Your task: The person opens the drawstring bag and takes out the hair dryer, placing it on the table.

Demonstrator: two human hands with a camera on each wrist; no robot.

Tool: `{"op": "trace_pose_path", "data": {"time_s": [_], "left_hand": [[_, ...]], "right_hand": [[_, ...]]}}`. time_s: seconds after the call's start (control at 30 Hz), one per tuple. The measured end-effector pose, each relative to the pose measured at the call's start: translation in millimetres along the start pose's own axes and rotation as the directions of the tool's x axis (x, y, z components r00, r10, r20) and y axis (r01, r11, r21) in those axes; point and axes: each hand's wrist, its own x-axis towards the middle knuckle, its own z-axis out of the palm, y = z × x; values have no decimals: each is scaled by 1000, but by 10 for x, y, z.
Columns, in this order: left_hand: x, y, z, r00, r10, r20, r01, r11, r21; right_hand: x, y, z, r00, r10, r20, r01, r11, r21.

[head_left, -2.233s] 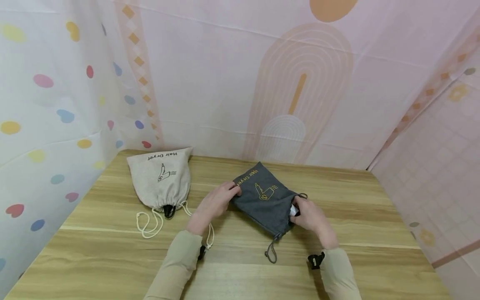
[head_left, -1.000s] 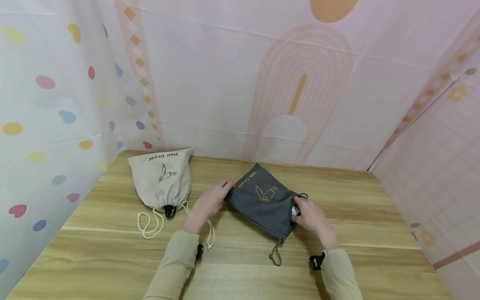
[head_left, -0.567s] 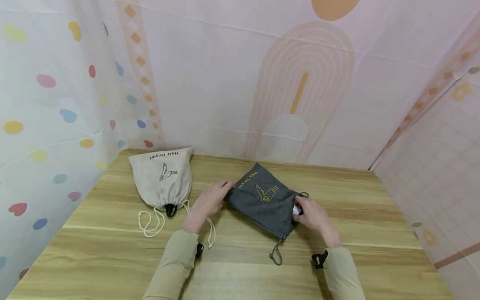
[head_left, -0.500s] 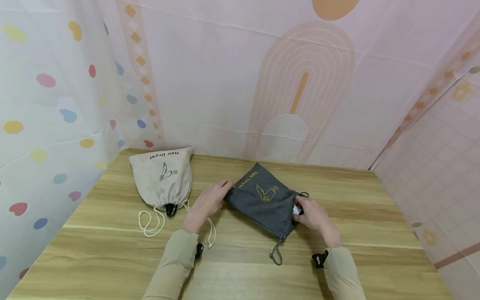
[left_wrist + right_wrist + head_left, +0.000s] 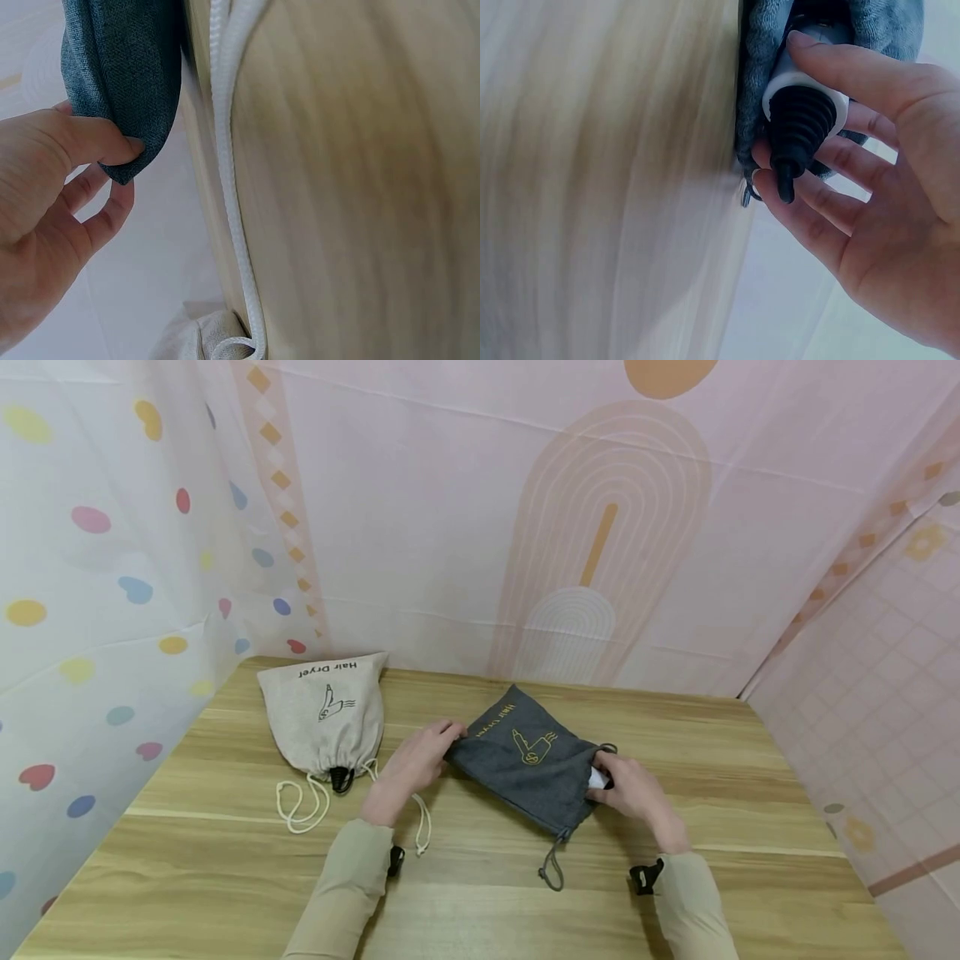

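Observation:
A dark grey drawstring bag (image 5: pixel 517 777), printed "Hair Dryer" in yellow, lies slanted on the table. My left hand (image 5: pixel 420 758) pinches its lower left corner; thumb and fingers lie on either side of the cloth in the left wrist view. At the bag's mouth, my right hand (image 5: pixel 630 787) grips the end of a hair dryer (image 5: pixel 802 112). That end is a pale handle with a black ribbed cord sleeve, seen in the right wrist view. The rest of the dryer is hidden inside the bag.
A cream drawstring bag (image 5: pixel 322 718) with the same print lies at the back left. Its white cords (image 5: pixel 300 810) spread over the wooden table (image 5: pixel 480 910), one passing by my left wrist. A patterned curtain (image 5: pixel 420 527) hangs behind the table.
My left hand has shifted left to the bag's corner and drawn it slightly left. My right hand has moved a little right, and more of the pale handle shows at the mouth.

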Motion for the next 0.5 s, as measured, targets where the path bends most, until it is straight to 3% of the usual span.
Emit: {"op": "trace_pose_path", "data": {"time_s": [0.37, 0.5], "left_hand": [[-27, -22, -11, 1000, -6, -3, 6, 1000, 6], [-18, 2, -14, 1000, 5, 29, -6, 1000, 30]], "right_hand": [[-66, 119, -47, 999, -29, -18, 29, 1000, 5], [-73, 124, -68, 1000, -19, -5, 19, 1000, 4]]}}
